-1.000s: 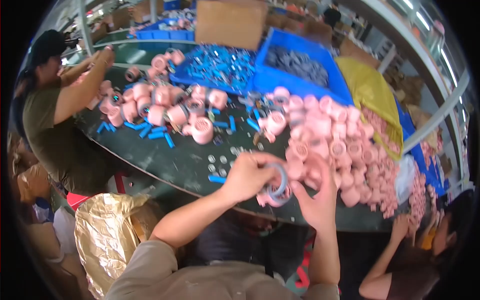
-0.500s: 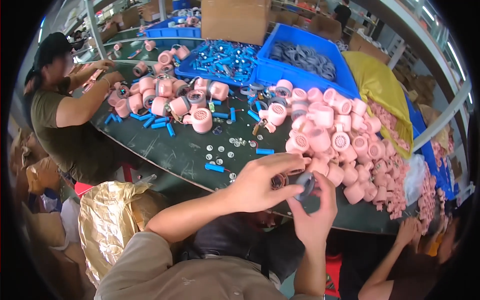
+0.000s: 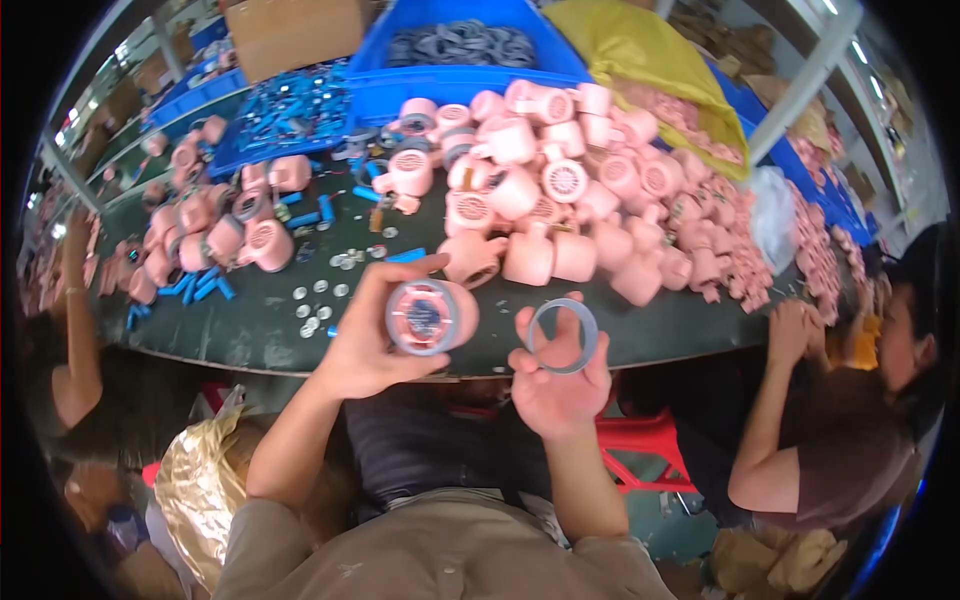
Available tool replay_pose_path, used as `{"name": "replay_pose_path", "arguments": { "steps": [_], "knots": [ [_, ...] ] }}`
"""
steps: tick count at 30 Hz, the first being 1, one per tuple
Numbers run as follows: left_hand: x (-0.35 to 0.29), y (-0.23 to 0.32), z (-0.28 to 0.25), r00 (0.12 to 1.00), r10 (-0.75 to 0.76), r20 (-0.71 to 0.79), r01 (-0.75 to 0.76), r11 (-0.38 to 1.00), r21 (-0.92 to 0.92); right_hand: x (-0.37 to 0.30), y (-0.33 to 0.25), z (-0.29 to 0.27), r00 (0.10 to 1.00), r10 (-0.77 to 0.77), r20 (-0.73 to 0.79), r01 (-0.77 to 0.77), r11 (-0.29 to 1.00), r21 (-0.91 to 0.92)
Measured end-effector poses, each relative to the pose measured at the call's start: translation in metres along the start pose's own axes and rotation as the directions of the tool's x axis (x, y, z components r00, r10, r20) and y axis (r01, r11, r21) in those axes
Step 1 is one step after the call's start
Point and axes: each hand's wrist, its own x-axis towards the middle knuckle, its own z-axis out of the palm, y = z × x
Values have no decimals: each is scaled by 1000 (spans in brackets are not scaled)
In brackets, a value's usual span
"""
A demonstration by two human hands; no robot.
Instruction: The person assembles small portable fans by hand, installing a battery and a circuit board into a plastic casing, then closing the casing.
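Note:
My left hand (image 3: 365,340) is wrapped round a pink cylindrical fan housing (image 3: 466,312). The housing's end faces me, with a grey rim round it and a dark round part and red bits inside. Beside it, to the right, my right hand (image 3: 560,385) holds a thin grey ring (image 3: 588,335) between fingers and thumb, apart from the housing. Just beyond both hands lies a big heap of pink housings (image 3: 512,195), several with slotted round grilles. Small silvery discs (image 3: 320,286) and a blue cylindrical battery (image 3: 407,256) lie near my left hand on the dark green table (image 3: 240,335).
Behind the heap stands a blue bin (image 3: 440,78) of grey rings. A blue tray (image 3: 285,115) of blue batteries is left of it. A yellow sack (image 3: 640,50) spills small pink parts at the right. Co-workers sit on both sides; a red stool (image 3: 635,440) is close on my right.
The view has swung to the right. My hands have moved apart; the housing's end now faces me, and the grey ring is held clear of it in my right hand.

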Motion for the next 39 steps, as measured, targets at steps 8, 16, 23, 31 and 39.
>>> {"name": "replay_pose_path", "arguments": {
  "steps": [8, 16, 23, 31, 39],
  "knots": [
    [-15, 37, 55, 892, -370, -262, 125, 757, -642, -11, -4, 10, 995, -49, 91, 60, 991, -116],
    [-26, 38, 68, 927, -374, -32, 230, 633, -739, 6, 9, 91, 878, -10, 478, 342, -687, -641],
    [-35, 31, 64, 947, -322, -9, 196, 598, -777, 17, 16, 77, 799, 126, 588, 465, -751, -470],
    [-18, 17, 24, 894, -355, -273, 181, 845, -503, -4, 0, 61, 883, -255, 394, 162, -622, -766],
    [39, 31, -203, 607, 185, -773, 124, 938, 322, -41, -21, 33, 901, -429, 62, -127, -397, -909]
  ]
}}
